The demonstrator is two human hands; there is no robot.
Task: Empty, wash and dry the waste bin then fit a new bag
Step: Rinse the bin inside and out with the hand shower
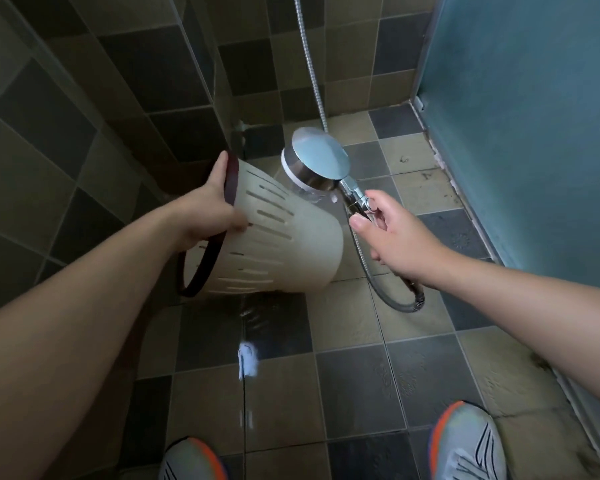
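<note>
Tiled floor (pixel 361 358) and tiled walls (pixel 136 64) in beige and dark grey squares enclose the scene, with a frosted teal panel (pixel 534 133) along the right side. Your left hand (pixel 208 209) grips the waste bin (pixel 281 244) at its dark rim (pixel 231 181): the thumb lies along the outside of the rim, the palm presses the slotted cream wall, and the remaining fingers are hidden, apparently inside the opening. You hold the bin on its side above the floor, its mouth turned toward you and to the left, its closed base pointing right. Your right hand (pixel 392 233) curls its fingers around the chrome handle of the shower head (pixel 317 164), thumb extended forward beneath the handle. Its round face is angled toward the upper part of the bin wall, just beside it; whether the two touch cannot be told. A metal hose (pixel 309 64) loops below your right wrist and rises up the wall. Water wets the dark tile under the bin. Both of your shoes (pixel 465 441) show at the lower edge.
</note>
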